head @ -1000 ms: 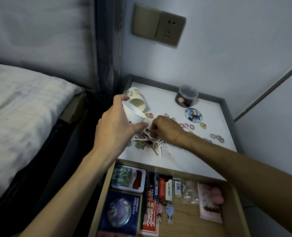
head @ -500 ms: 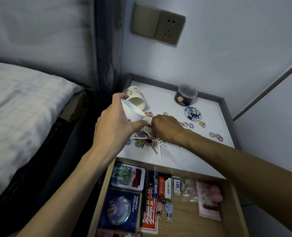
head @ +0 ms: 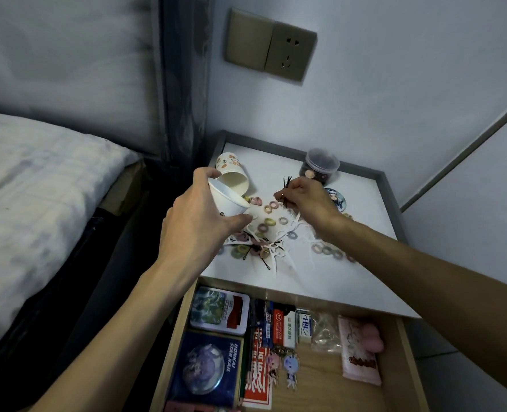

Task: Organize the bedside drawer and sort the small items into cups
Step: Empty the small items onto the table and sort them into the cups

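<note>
Paper cup (head: 228, 202) gripped, thin black hairpins (head: 286, 182) pinched

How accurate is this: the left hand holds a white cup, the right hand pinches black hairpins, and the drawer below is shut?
One detail is wrong: the drawer is open, with its contents in plain sight in the head view. The rest stands: the left hand holds the white cup, and the right hand pinches black hairpins.

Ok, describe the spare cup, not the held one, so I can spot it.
Start at the white bedside table top, back left corner nearest the bed. The spare cup lies on its side, orange-patterned, mouth toward us; the other cup is held in the left hand.
</note>
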